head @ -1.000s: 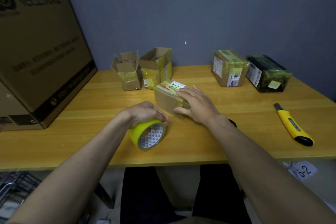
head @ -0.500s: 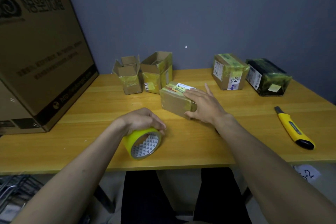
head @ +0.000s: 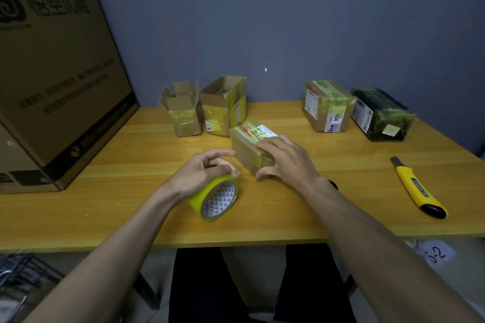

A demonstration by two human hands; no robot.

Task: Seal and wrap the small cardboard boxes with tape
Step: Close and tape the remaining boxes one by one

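On the long yellow wooden table (head: 301,207), two brown cardboard boxes w/ open flaps (head: 207,110) sat unsealed at the rear; two taped parcels (head: 354,113) looked done. Mid-table, the right hand (head: 286,162) lay flat-fingered on a small taped brown carton (head: 249,149), prob. part-wrapped. The left hand (head: 199,173) gripped a yellow tape roll (head: 215,199) just beside it.

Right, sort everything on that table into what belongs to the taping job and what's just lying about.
In the job:
left hand holding the tape roll
right hand on the small box
two open boxes

Lying about:
utility knife
two wrapped parcels
big carton
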